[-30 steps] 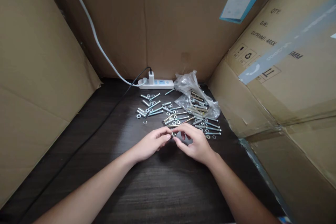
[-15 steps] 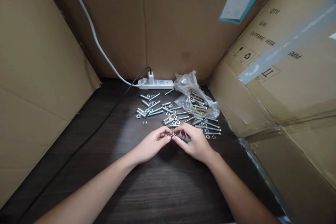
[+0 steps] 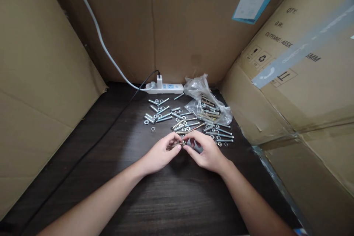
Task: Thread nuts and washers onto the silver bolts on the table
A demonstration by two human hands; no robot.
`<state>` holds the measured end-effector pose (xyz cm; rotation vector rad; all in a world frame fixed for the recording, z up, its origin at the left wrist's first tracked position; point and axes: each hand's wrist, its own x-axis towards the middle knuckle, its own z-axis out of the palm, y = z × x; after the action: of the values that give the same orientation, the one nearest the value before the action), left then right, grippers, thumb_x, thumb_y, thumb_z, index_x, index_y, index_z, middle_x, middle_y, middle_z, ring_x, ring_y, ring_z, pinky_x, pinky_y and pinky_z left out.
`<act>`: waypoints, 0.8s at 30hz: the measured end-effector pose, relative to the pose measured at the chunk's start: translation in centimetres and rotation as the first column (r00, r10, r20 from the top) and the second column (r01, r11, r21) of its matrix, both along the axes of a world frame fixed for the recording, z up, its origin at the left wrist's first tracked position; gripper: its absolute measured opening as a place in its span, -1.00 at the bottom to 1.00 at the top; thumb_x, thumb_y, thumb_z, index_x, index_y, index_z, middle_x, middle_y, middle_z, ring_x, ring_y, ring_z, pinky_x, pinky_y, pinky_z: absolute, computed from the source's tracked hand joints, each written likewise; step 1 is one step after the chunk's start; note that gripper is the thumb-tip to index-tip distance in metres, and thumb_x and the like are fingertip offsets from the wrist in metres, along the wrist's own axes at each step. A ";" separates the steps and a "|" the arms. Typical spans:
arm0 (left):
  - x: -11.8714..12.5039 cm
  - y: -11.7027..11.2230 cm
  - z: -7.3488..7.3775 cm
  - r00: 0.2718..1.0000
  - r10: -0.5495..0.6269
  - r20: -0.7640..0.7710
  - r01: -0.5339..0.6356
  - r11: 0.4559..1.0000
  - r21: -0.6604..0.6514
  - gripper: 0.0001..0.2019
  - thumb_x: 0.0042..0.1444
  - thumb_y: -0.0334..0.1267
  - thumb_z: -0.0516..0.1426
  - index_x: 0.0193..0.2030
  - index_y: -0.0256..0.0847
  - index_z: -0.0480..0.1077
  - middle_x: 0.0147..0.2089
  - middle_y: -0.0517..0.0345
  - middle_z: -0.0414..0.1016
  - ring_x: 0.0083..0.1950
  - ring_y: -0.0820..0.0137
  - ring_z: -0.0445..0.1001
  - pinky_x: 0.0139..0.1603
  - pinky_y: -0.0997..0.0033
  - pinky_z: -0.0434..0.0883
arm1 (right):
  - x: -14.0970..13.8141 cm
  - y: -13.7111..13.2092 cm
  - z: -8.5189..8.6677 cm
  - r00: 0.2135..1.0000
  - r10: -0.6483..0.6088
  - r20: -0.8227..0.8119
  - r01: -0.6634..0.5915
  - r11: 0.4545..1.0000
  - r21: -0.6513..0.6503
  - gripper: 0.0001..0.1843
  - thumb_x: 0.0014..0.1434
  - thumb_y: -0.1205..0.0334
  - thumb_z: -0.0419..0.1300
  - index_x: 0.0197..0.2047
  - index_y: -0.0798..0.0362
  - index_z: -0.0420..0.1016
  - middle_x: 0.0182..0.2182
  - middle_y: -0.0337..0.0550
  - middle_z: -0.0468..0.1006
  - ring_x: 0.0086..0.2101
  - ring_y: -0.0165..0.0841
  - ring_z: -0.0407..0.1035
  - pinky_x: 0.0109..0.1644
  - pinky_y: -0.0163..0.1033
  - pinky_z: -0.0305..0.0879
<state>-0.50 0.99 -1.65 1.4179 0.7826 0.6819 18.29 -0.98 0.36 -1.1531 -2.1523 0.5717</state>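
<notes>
My left hand point(image 3: 163, 152) and my right hand point(image 3: 204, 150) meet fingertip to fingertip just in front of the loose hardware. The left thumb and fingers pinch a thin metal bolt, mostly hidden behind them. Between the two hands sits a small shiny nut point(image 3: 183, 142), with the right thumb and index finger closed on it at the bolt's end. How far the nut is on the bolt I cannot tell. Beyond the hands lie silver bolts point(image 3: 164, 119), several brassy bolts point(image 3: 197, 128), and scattered nuts and washers, including a thin washer point(image 3: 153, 128).
A clear plastic bag point(image 3: 197, 85) with more bolts lies at the back right. Behind the hardware stands a white power strip point(image 3: 177, 89) with a black cable point(image 3: 104, 132) crossing the dark table point(image 3: 132, 199). Cardboard walls point(image 3: 121, 37) enclose the back and sides.
The two hands' fingertips have shifted slightly around the nut, and a small gap shows between the thumbs. The view has moved a little; the loose hardware lies as before.
</notes>
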 end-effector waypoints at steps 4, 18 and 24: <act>-0.1 -0.1 -0.1 1.000 0.000 -0.028 0.001 0.998 0.062 -0.88 0.15 -0.26 0.03 -0.19 -0.23 0.26 -0.27 0.17 0.36 -0.24 0.43 0.33 -0.20 0.48 0.31 | 0.0 0.0 0.2 1.000 0.031 0.008 -0.031 0.999 0.009 -0.71 0.13 0.34 0.12 -0.04 0.00 0.37 -0.22 -0.15 0.50 -0.32 -0.39 0.37 -0.18 -0.28 0.32; -0.3 -0.4 -0.1 0.989 0.034 -0.143 -0.003 0.977 0.212 -0.85 0.18 -0.26 -0.01 -0.13 -0.19 0.26 -0.30 0.21 0.38 -0.33 0.49 0.32 -0.35 0.56 0.30 | 0.1 0.3 -0.4 0.997 0.069 0.022 -0.071 0.992 0.101 -0.72 0.22 0.28 0.08 0.01 -0.01 0.40 -0.18 -0.13 0.53 -0.16 -0.35 0.40 -0.04 -0.22 0.34; -0.3 -0.5 -0.7 0.976 0.058 -0.211 0.009 0.953 0.304 -0.83 0.17 -0.28 -0.01 -0.10 -0.18 0.25 -0.30 0.21 0.42 -0.35 0.48 0.36 -0.33 0.53 0.33 | 0.0 0.3 -0.6 0.999 0.034 0.019 -0.036 0.993 0.115 -0.76 0.22 0.26 0.08 -0.04 0.00 0.43 -0.23 -0.12 0.53 -0.23 -0.34 0.42 -0.10 -0.23 0.36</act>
<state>-0.84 0.54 -2.31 1.7878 0.8948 0.6947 18.27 -0.63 -0.21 -1.0629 -2.1935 0.4475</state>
